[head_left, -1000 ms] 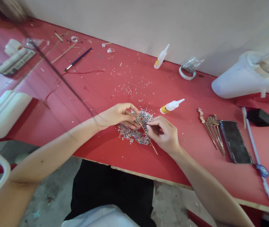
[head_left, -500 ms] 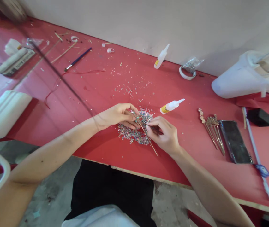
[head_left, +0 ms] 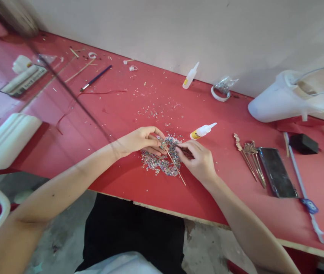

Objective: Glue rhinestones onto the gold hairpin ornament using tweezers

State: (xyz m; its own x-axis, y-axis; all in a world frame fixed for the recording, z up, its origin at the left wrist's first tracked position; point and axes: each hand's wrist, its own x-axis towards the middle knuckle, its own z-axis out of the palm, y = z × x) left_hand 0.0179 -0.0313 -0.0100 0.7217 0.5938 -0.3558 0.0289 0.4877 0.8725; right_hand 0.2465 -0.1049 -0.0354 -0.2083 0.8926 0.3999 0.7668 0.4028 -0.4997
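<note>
Pinched by its ornate head in my left hand point(head_left: 147, 141) is a hairpin point(head_left: 176, 167), its thin golden stem slanting down to the right. My right hand point(head_left: 197, 158) is closed around slim dark tweezers point(head_left: 179, 146), whose tip is just right of the hairpin's head. Both hands are over a pile of small glittery multicoloured chips point(head_left: 159, 163) on the red table point(head_left: 116, 114). Fingers partly hide the hairpin's head, and whether the tweezers hold a chip is too small to tell. A glue bottle point(head_left: 203, 131) with a yellow label lies beyond my right hand.
Another glue bottle point(head_left: 191, 76) and a tape roll point(head_left: 220, 92) are near the wall. Finished-looking hairpins point(head_left: 253, 160), a phone point(head_left: 277, 173) and a black block point(head_left: 304, 144) lie right. A white pitcher point(head_left: 276, 97) stands behind; a paintbrush point(head_left: 96, 78) and white lamp point(head_left: 10, 140) are left.
The tweezers' tip has moved off the hairpin's head, slightly up and right. My left hand still pinches the hairpin. The whole view has shifted a little.
</note>
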